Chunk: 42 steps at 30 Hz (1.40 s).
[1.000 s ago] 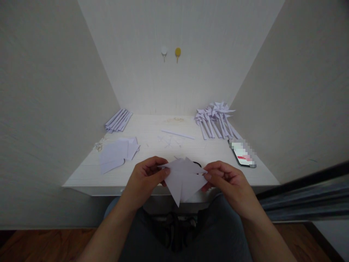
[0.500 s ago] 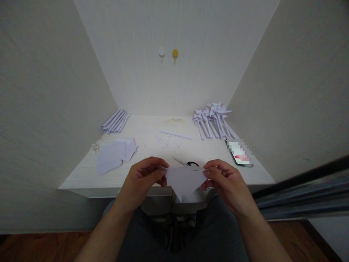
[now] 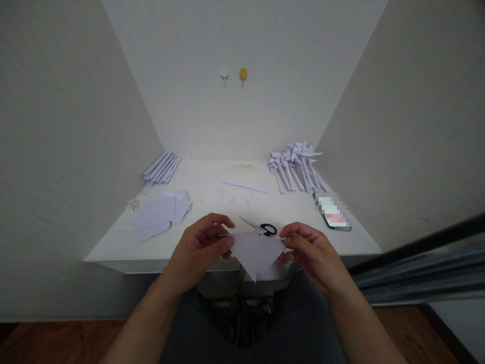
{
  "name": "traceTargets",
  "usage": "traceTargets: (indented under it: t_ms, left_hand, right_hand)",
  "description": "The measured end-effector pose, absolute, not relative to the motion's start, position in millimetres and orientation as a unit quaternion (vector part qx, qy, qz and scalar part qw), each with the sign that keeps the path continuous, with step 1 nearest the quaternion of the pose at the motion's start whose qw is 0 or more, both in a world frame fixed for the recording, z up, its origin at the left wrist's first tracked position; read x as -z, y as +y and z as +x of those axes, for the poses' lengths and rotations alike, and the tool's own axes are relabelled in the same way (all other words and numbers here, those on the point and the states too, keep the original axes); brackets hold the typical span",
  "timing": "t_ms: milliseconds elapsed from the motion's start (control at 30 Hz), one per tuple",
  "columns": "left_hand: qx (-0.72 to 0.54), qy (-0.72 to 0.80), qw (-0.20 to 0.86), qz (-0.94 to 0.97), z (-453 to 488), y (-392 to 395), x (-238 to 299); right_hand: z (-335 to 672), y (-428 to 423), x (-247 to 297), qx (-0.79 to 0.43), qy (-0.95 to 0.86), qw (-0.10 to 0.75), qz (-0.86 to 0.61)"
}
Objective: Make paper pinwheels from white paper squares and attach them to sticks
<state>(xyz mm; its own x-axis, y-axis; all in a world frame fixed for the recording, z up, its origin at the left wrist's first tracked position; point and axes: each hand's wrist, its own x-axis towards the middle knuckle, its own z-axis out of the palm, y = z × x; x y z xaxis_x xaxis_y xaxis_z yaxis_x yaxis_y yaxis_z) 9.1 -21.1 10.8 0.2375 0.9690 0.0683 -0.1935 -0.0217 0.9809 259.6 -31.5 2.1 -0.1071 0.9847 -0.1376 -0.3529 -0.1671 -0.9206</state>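
Both hands hold a white sheet of paper folded into a triangle [image 3: 256,254] with its tip pointing down, just in front of the table's near edge. My left hand [image 3: 200,247] pinches the triangle's left corner, fingers curled. My right hand [image 3: 310,253] pinches the right corner. Black-handled scissors [image 3: 261,227] lie on the white table [image 3: 212,202] just behind the paper.
Flat white sheets [image 3: 159,215] lie at the left. A bundle of rolled paper sticks [image 3: 162,168] sits at the back left. Several paper pinwheels [image 3: 297,164] are piled at the back right. A phone [image 3: 333,215] lies at the right; a single paper stick [image 3: 244,186] mid-table.
The paper's upper flaps have been folded down flat, so it went from an open spread shape to a single downward triangle. Both hands stayed at its corners.
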Motion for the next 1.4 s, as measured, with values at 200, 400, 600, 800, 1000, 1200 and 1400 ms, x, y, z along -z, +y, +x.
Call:
traceTargets:
  t_ms: [200, 400, 600, 800, 1000, 1200, 1400]
  left_hand:
    - [-0.485, 0.310, 0.634, 0.517, 3, -21, -5]
    - [-0.505, 0.317, 0.635, 0.491, 5, -21, 1]
    - [-0.509, 0.384, 0.586, 0.499, 10, -22, -5]
    - [-0.497, 0.412, 0.560, 0.520, 10, -22, -6]
    - [-0.499, 0.400, 0.573, 0.512, 8, -23, -8]
    - [-0.531, 0.316, 0.646, 0.449, 10, -24, 8]
    - [-0.543, 0.318, 0.655, 0.419, 31, -27, 29]
  right_hand:
    - [259, -31, -1, -0.650, -0.369, 0.515, -0.421]
    - [259, -32, 4, -0.648, -0.361, 0.523, -0.421]
    - [262, -31, 7, -0.631, -0.390, 0.529, -0.413]
    - [262, -31, 4, -0.618, -0.426, 0.518, -0.411]
    - [260, -31, 3, -0.618, -0.413, 0.515, -0.428]
    - [256, -31, 9, -0.602, -0.410, 0.544, -0.417]
    - [245, -32, 10, -0.590, -0.392, 0.570, -0.416]
